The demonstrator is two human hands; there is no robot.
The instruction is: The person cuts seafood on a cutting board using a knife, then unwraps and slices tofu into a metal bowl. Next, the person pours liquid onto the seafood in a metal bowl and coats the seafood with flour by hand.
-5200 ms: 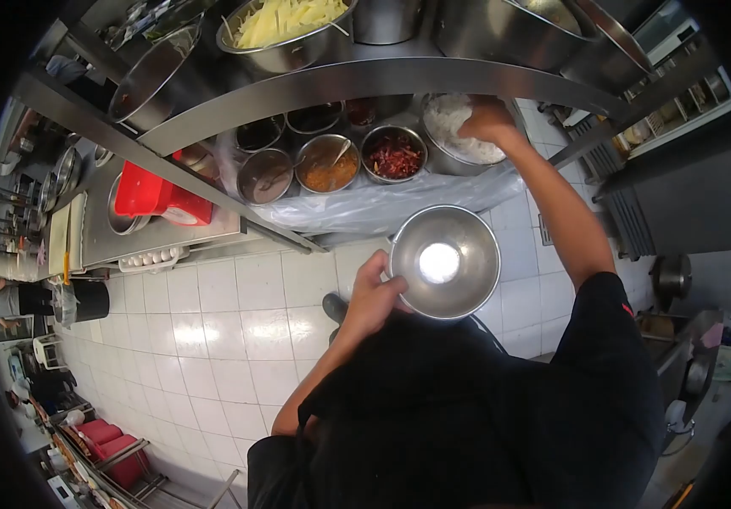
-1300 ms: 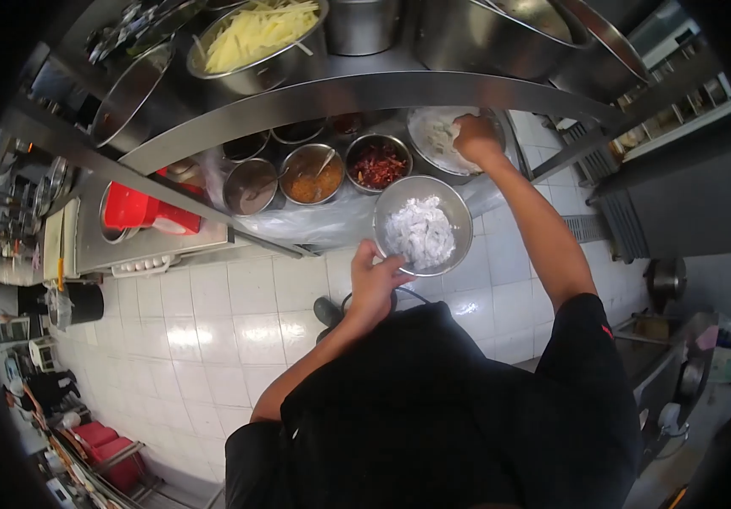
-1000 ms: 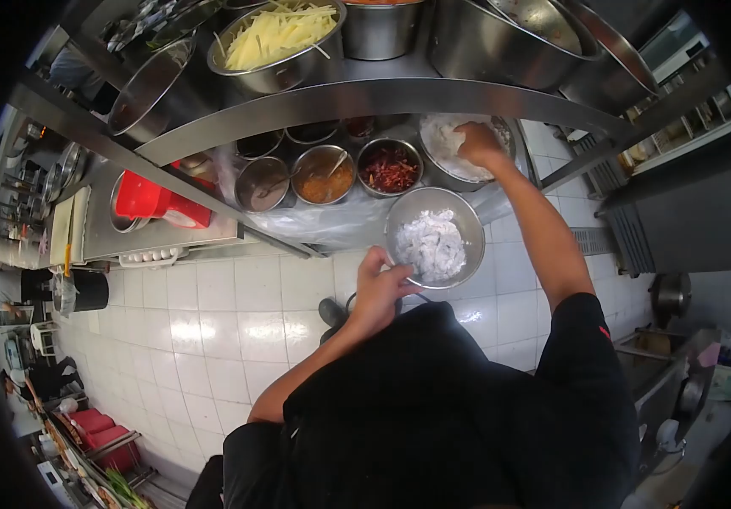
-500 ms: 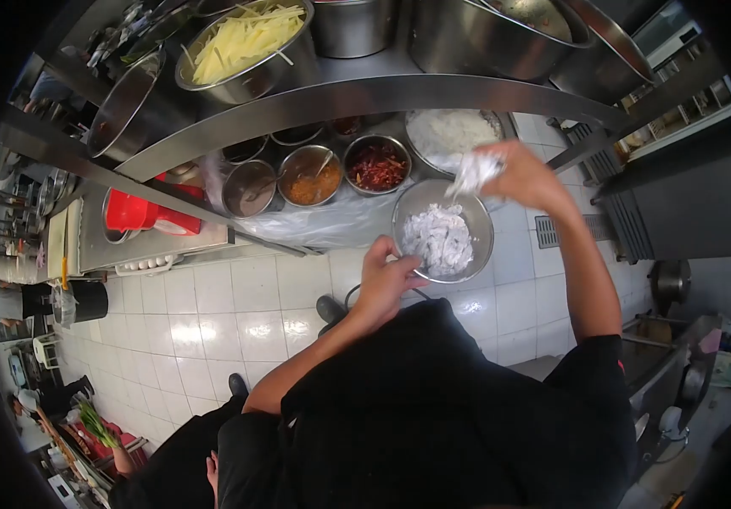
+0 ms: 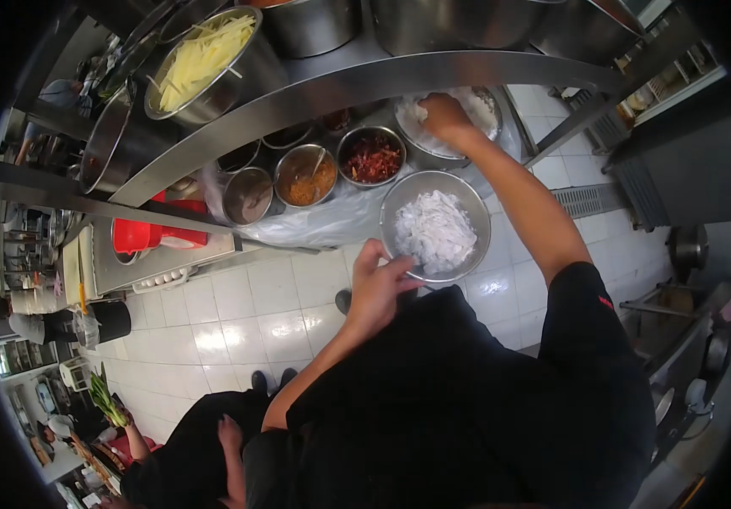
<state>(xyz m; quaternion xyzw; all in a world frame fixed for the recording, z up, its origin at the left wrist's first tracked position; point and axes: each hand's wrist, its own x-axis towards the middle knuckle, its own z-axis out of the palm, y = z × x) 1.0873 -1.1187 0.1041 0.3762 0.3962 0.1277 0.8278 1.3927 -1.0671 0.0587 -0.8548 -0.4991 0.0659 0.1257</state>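
Observation:
My left hand (image 5: pixel 380 284) grips the near left rim of a metal bowl (image 5: pixel 486 243), thumb over the edge. Inside lie white, powder-coated pieces (image 5: pixel 436 227), heaped up; what they are under the coating I cannot tell. My right hand (image 5: pixel 443 114) is down in a wide bowl of white powder, like flour (image 5: pixel 477 106), beneath the shelf. Its fingertips are hidden by the hand and the powder, so its grip does not show.
A steel shelf edge (image 5: pixel 365 81) runs just above my right hand. Below it stand metal pots of dried red chillies (image 5: pixel 371 159) and orange seasoning (image 5: pixel 310 188). Potato-like strips (image 5: pixel 208 61) fill a pot on the shelf. At lower left another person (image 5: pixel 200 450) holds leafy greens (image 5: pixel 106 400).
My right hand has moved from above the held bowl, where it had white powder in it, up and left into the powder bowl. My left hand keeps hold of the metal bowl.

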